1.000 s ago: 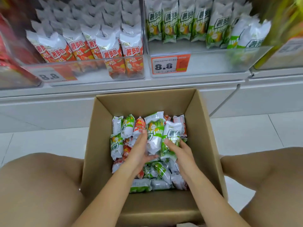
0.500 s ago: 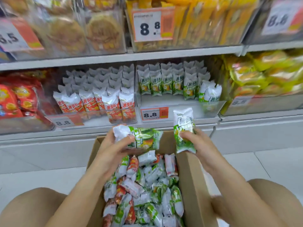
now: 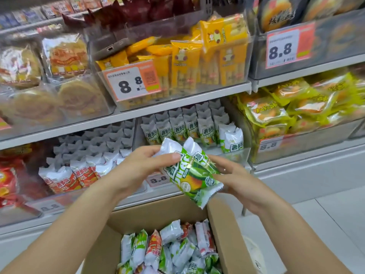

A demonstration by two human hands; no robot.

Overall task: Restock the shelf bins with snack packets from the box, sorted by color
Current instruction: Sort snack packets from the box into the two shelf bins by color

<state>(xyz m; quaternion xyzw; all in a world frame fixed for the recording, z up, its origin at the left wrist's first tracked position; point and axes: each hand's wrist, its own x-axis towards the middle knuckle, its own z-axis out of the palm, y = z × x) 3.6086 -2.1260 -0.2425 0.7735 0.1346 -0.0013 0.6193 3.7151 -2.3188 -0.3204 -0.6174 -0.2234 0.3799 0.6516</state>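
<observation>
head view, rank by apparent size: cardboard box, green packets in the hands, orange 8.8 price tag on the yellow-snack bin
1. cardboard box, largest although cut off by the frame edge.
2 and 3. green packets, held by the left hand and right hand, and the orange price tag look alike; the packets are nearer the camera, so no ranking.

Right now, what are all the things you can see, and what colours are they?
Green packets: two, green and white, held together above the box.
Box: one, brown cardboard, bottom centre, holding mixed green and red packets.
Green bin: rows of green packets, lower shelf, centre.
Red bin: rows of red packets, lower shelf, left.
Yellow packs: many, upper shelf, centre.
Price tag: orange and white, reads 8.8.
Left hand: grip on the packets.
Right hand: grip on the packets.
</observation>
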